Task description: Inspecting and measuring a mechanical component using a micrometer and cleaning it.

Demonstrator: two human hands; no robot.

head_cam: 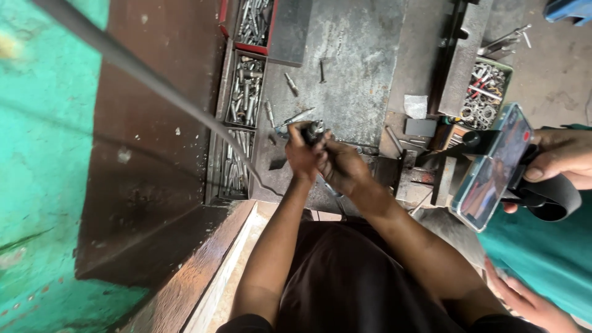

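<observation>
We see both hands meeting over the near part of the metal bench [357, 55]. The left hand [302, 157] is closed around a small dark metal part [313, 131], gripping it from the left. The right hand [343, 165] is closed too, touching the left hand and wrapped on the same part from below; we cannot tell what else it holds, though a thin metal piece [333, 191] sticks out under it. The part sits just above the bench's near edge, at about the middle.

Along the bench's left edge we see trays of bolts [245, 92], with a red-rimmed tray [253, 24] at the far left corner. Loose bolts [291, 84] lie on the bench just beyond the hands. At the right edge stands a box of nuts and washers [487, 92]. A thin grey rod [154, 80] crosses the view diagonally on the left.

On the right, another person's hand [564, 160] holds a phone [493, 166] in a mount, screen tilted toward us.
</observation>
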